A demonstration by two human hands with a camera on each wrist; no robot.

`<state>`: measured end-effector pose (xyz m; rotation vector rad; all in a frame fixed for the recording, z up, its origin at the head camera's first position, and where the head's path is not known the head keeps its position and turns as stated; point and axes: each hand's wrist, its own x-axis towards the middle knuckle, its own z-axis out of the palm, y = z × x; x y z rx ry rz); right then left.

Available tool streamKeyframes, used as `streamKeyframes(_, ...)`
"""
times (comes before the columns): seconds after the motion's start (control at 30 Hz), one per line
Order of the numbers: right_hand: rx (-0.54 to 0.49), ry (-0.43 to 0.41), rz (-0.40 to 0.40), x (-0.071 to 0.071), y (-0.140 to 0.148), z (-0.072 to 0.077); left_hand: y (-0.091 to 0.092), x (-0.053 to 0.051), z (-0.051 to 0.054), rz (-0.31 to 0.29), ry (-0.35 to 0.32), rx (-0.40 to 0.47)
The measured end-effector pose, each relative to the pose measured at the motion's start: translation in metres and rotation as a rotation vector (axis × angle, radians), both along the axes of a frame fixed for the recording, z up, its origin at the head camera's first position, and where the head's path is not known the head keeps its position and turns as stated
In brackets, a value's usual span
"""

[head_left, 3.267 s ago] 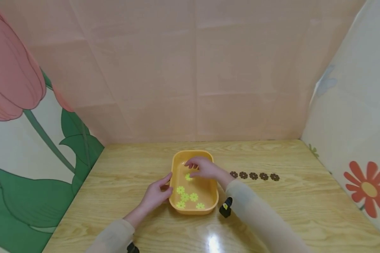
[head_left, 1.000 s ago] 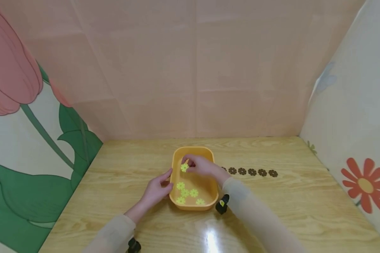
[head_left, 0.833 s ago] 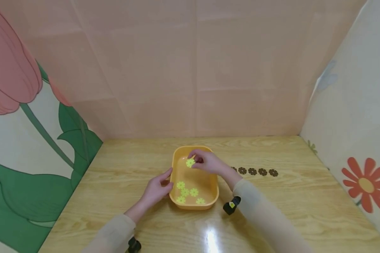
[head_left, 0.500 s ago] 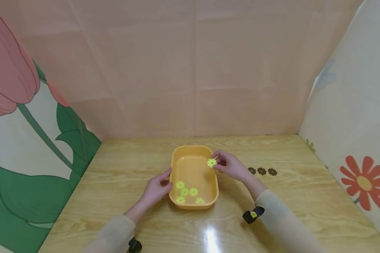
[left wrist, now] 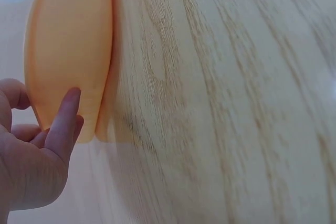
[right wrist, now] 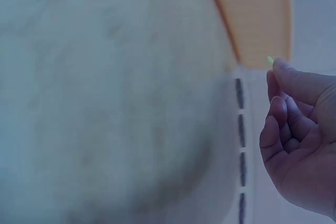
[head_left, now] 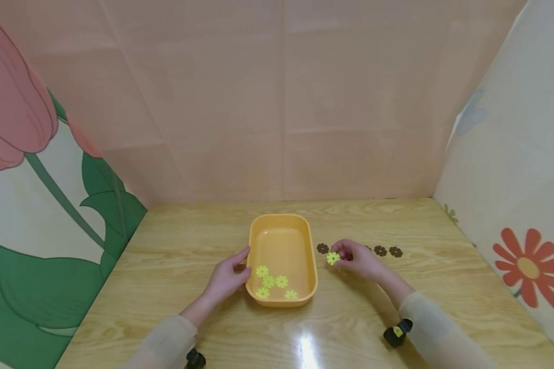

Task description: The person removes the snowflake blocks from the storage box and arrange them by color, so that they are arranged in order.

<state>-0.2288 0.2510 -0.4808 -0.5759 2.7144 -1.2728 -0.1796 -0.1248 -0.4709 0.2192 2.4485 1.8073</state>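
The right hand (head_left: 361, 260) pinches a yellow flower (head_left: 333, 258) — thin, notched, dark-centred.

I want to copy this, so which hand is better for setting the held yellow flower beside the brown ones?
Probably the right hand: it pinches that yellow flower close to the brown flowers, while the left hand holds the orange tray, farther away.
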Motion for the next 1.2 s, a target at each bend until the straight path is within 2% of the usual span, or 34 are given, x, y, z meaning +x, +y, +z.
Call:
streamKeyframes(0.1,0.021,-0.023,0.016,0.001,0.002,-0.008,0.0,0.0,-0.001,0.0,-0.016,-0.015)
streamKeyframes(0.33,0.03,-0.016,0.072,0.001,-0.002,-0.018,-0.001,-0.001,-0.002,-0.009,-0.017,-0.034)
streamKeyframes(0.77,0.07,0.066,0.067,-0.001,-0.006,-0.023,0.0,0.0,0.0,-0.006,-0.009,-0.024)
streamKeyframes(1.2,0.097,0.14,0.094,-0.005,-0.007,-0.028,-0.001,-0.001,-0.001,-0.007,0.001,-0.08)
